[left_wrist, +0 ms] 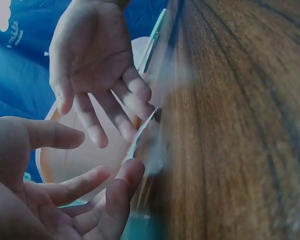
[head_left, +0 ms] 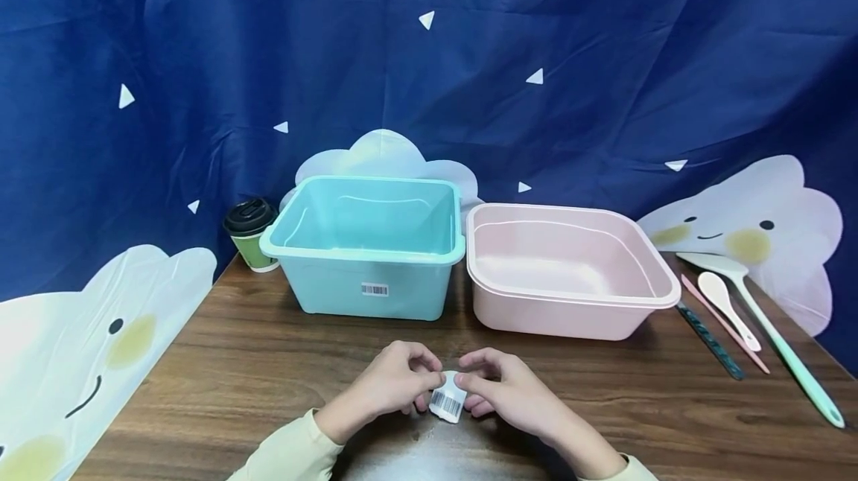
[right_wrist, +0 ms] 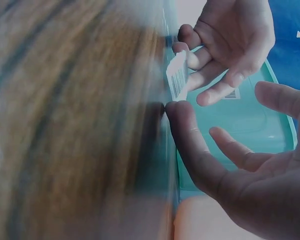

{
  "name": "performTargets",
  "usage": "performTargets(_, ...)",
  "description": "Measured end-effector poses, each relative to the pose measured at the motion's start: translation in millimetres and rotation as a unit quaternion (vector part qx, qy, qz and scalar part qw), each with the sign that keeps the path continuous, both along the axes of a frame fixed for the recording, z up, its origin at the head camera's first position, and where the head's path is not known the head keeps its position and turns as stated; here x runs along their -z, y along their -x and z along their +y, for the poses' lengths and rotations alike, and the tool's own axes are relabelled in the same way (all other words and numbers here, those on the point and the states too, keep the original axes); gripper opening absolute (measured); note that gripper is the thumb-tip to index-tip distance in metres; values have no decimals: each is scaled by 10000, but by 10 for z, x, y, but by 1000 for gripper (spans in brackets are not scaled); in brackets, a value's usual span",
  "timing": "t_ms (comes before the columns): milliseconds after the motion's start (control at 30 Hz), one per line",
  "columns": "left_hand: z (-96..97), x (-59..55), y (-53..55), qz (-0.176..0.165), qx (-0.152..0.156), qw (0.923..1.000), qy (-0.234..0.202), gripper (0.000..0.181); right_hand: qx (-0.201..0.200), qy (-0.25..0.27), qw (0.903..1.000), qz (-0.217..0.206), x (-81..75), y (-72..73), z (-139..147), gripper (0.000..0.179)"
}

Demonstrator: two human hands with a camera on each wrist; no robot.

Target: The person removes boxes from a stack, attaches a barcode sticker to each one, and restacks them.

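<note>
On the table, directly in front of me, is a small thin white piece (head_left: 447, 399) with a printed barcode and a ragged near edge; its exact kind is unclear. My left hand (head_left: 392, 380) is at its left side and my right hand (head_left: 509, 392) at its right. In the left wrist view the piece (left_wrist: 139, 135) looks tilted, close to the tabletop. Seen from the right wrist, its barcode side (right_wrist: 177, 79) shows between the lowest fingertips of both hands. Both thumbs stand apart from it, and the other fingers are loosely bent and spread.
A blue-green basin (head_left: 372, 284) and a pink basin (head_left: 556, 317) stand behind my hands. A lidded green paper cup (head_left: 251, 243) is at the back left. On the right lie a pale green-handled spatula (head_left: 791, 351), a white spoon (head_left: 727, 306), a pink stick (head_left: 727, 325) and a dark strip (head_left: 712, 343).
</note>
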State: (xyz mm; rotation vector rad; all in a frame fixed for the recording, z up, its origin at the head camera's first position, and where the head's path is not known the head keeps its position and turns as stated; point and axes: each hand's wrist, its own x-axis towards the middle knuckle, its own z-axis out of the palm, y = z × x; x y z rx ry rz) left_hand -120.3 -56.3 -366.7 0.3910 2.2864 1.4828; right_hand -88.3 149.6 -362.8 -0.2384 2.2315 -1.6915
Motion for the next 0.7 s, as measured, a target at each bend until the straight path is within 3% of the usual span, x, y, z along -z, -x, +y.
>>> performTargets(400, -27, 100, 52, -359, 239, 9973, -589, 18, 44, -59, 9999, 135, 27, 6, -12, 49)
performTargets(700, -25, 108, 77, -415, 298, 9936, -1011, 17, -5, -82, 9996, 256, 17, 19, 12, 47)
